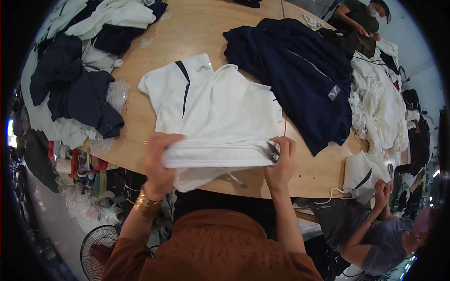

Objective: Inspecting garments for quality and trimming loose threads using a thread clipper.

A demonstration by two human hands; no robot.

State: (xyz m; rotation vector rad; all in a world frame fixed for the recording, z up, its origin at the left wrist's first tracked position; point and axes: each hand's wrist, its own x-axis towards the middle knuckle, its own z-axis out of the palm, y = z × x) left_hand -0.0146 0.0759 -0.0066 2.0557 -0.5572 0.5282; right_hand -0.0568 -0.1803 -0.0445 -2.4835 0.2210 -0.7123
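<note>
White shorts (229,107) lie on the wooden table in front of me, legs pointing away, with a navy stripe on the left leg. Their wide waistband is stretched between my hands, raised at the near edge of the table. My left hand (161,161) grips one end of it and is slightly blurred. At the other end, my right hand (281,161) has its fingers closed round the band. A small dark object with coloured specks shows by the right fingers; I cannot make out what it is. A white drawstring (233,178) hangs below the band.
Navy garments (300,75) are spread at the right, beside a white heap (379,103). Dark and white clothes (79,89) are piled at the left near plastic wrap (117,96). A co-worker (379,239) handles a white piece (365,175); another person (361,18) stands far right.
</note>
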